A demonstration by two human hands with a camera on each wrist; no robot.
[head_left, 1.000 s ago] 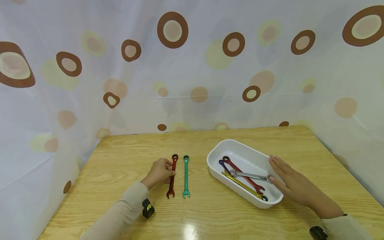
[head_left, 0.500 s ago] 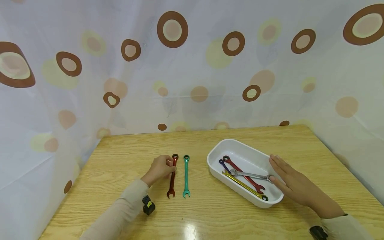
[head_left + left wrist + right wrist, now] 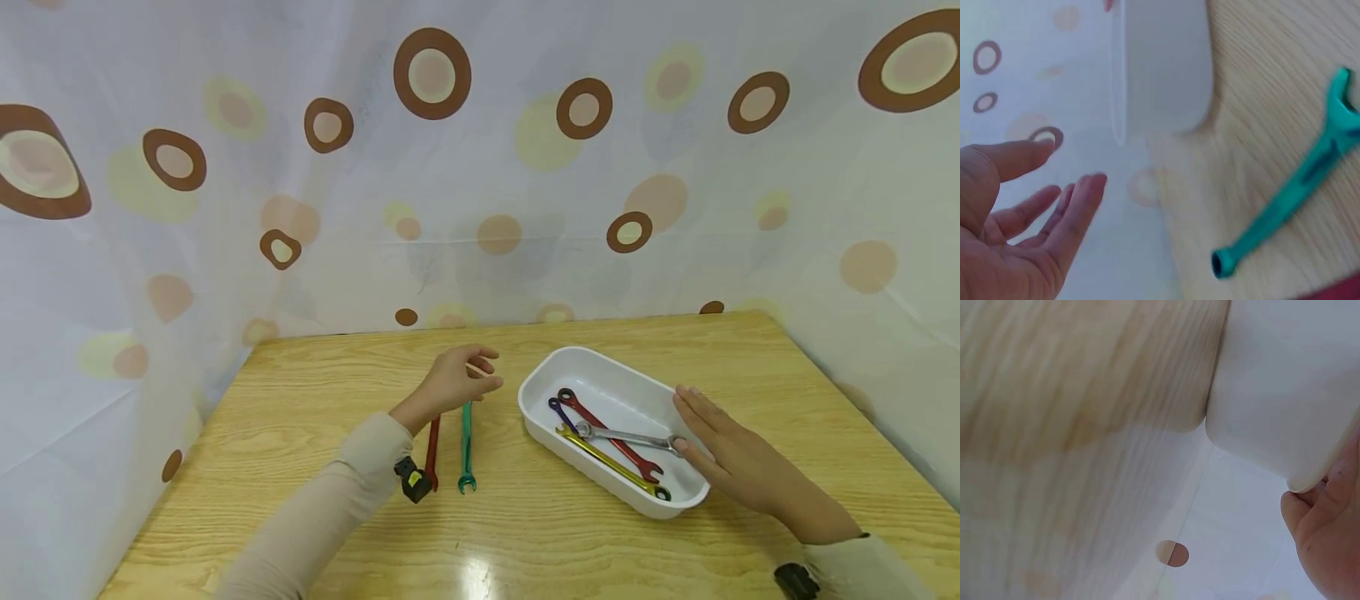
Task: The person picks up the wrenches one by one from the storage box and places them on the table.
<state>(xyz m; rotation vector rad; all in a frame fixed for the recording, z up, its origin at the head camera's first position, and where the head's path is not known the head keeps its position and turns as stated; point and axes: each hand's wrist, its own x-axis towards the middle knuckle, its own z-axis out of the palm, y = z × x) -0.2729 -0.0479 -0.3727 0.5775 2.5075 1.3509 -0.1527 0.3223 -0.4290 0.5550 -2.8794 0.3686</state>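
Observation:
In the head view my left hand (image 3: 455,379) hovers with loosely bent fingers over the far end of a green combination wrench (image 3: 467,446), and the left wrist view shows a gap between thumb and fingers. A dark red combination wrench (image 3: 432,454) lies to its left, partly hidden by my wrist. My right hand (image 3: 738,462) holds the right rim of a white plastic tray (image 3: 543,375), thumb over the inside and straight fingers along the outside. Inside the tray lie a red wrench (image 3: 626,454), a silver wrench (image 3: 630,437), a yellow wrench (image 3: 603,462) and a small purple wrench (image 3: 561,414).
Everything stands on a wood-grain table (image 3: 337,367). A white curtain (image 3: 480,183) printed with brown rings surrounds it at the back and both sides.
My left hand has let go of the dark red wrench and moved right and away from me, over the green wrench's far end. My right hand and the tray stay in place.

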